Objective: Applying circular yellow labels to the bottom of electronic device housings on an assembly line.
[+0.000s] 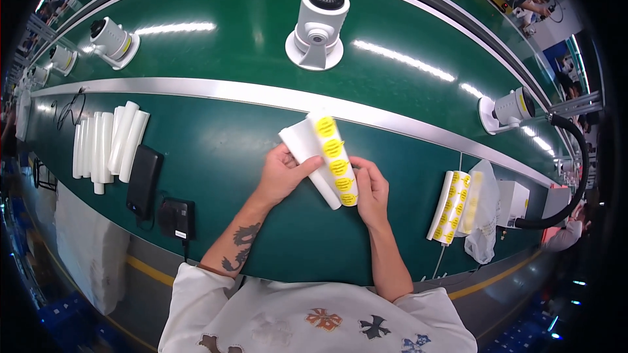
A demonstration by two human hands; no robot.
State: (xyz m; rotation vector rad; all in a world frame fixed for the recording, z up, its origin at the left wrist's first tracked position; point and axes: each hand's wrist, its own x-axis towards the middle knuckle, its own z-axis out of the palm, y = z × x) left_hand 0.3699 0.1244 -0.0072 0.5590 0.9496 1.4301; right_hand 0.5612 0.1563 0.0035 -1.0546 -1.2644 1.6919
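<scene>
Between both hands, perhaps pinched, a white strip of yellow stickers.

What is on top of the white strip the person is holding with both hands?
A row of round yellow stickers runs along the white strip. The left hand and right hand cover its lower part, so anything beneath their fingers is hidden.

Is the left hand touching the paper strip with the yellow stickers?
Touching. The head view shows the left hand gripping the sticker strip, its thumb lying across the white paper.
</scene>
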